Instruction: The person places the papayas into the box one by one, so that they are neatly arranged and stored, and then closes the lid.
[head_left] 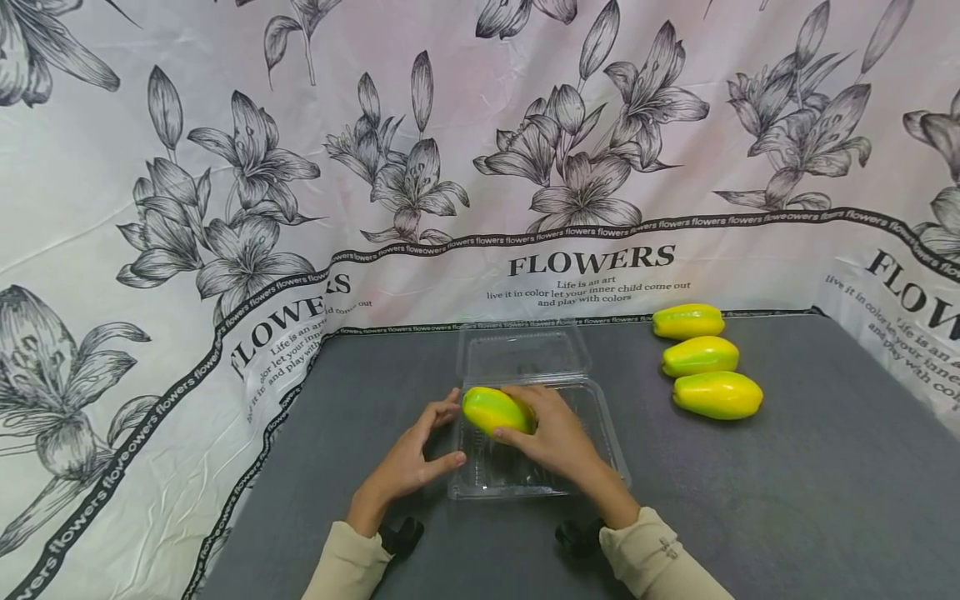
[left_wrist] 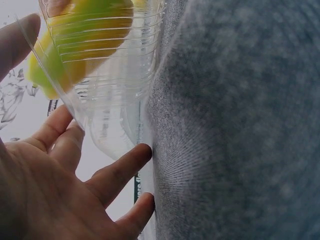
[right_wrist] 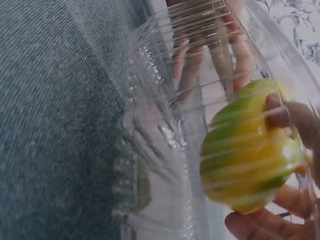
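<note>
The glossy oblong yellow-and-green fruit [head_left: 491,412] is bright yellow with lime green streaking lengthwise. Those three plump yellow fruits [head_left: 700,357] are pretty much the same palette, greener stripes on the farther two. Ribbed clear plastic clamshell [head_left: 600,417] is see-through with fine parallel lines. Flat surface [head_left: 750,500] is dark grey. White fabric backdrop [head_left: 450,108] has black line-art lilies, pinkish patches, black bands with white lettering. Long fabric sleeves [head_left: 347,562] are cream.

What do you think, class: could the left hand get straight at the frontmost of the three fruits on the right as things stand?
Probably not: the left hand is at the left of the clear container, the frontmost fruit lies beyond its right side, and the right hand, holding another fruit, is in between.
</note>
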